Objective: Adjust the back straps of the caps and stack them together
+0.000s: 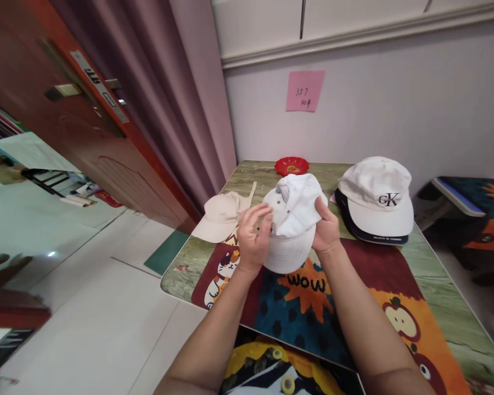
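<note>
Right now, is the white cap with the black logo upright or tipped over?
Upright. The white cap sits atop a dark cap, crown above brim, its logo reading right way up.

Both bare forearms stretch forward, the left fingers loosely bent, the right thumb extended in a grip.

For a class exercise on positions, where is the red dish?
In the head view, the red dish sits near the far edge of the table, right of the curtain, beyond the held cap.
</note>
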{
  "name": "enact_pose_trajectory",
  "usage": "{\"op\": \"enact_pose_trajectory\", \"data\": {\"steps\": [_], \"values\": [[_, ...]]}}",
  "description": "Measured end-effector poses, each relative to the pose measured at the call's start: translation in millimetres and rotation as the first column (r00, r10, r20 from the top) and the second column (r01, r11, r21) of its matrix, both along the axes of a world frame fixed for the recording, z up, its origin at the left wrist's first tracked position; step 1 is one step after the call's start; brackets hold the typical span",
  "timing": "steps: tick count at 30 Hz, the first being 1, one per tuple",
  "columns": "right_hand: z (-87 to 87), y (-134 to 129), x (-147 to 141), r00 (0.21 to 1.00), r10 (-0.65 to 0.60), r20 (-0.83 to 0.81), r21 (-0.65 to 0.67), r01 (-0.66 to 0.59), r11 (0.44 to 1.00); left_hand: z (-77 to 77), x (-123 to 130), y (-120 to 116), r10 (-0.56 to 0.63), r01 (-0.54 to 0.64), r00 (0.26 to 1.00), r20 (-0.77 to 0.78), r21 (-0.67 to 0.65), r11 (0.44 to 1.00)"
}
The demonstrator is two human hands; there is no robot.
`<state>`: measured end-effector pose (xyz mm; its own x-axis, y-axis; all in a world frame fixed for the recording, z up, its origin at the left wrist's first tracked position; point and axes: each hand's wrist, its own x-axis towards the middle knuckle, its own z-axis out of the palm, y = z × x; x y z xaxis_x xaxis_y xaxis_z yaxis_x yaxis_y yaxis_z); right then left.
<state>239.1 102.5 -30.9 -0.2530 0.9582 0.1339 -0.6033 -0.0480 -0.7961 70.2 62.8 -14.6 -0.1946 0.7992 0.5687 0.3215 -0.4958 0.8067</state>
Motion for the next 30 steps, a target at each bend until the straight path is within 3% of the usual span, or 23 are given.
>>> {"op": "enact_pose_trajectory", "data": {"steps": [2,3,5,7,9,13,18,20,23,25,27,30], "values": [[-0.2,1,7,0.999,-0.034,-0.009,0.027,0.034,0.999,-5.5,-14,9,0.117,-0.099,0.980,0.162,-0.116,0.988],[-0.2,0,9,0.999,-0.051,-0.004,0.044,0.051,0.998,-9.2,-20,14,0.145,-0.084,0.956,0.256,-0.234,0.969],[0.4,-1,10,0.997,-0.082,0.012,0.068,0.081,0.994,-17.0,-27,23,0.104,0.116,0.897,0.429,-0.457,0.882],[1.2,-4,7,0.995,-0.099,0.018,0.071,0.098,0.993,-22.8,-27,26,-0.016,0.367,0.830,0.557,-0.525,0.768],[1.5,-5,4,0.995,-0.100,0.019,0.059,0.099,0.993,-24.7,-21,24,-0.118,0.493,0.776,0.620,-0.478,0.727],[-2.4,-6,6,0.996,-0.076,0.049,0.031,0.075,0.997,-18.1,-8,16,-0.189,0.531,0.725,0.662,-0.363,0.766],[-13.8,-1,23,1.000,-0.016,0.023,-0.050,0.017,0.999,-11.8,-14,15,-0.255,0.558,0.647,0.719,-0.218,0.801],[-15.5,1,30,1.000,-0.020,0.012,-0.100,0.021,0.995,-12.7,-17,19,-0.253,0.616,0.610,0.751,-0.249,0.747],[-10.7,2,40,0.997,-0.068,0.026,-0.133,0.071,0.989,-11.2,-16,31,-0.230,0.720,0.541,0.809,-0.304,0.624],[-5.0,4,47,0.989,-0.131,0.067,-0.080,0.136,0.987,-4.3,-13,42,-0.214,0.742,0.495,0.842,-0.282,0.608],[-0.7,7,52,0.966,-0.229,0.121,0.029,0.227,0.974,8.5,-9,52,-0.227,0.740,0.462,0.857,-0.231,0.632],[0.5,14,59,0.882,-0.436,0.179,0.229,0.393,0.890,32.7,-5,62,-0.334,0.718,0.489,0.806,-0.154,0.679]]}}
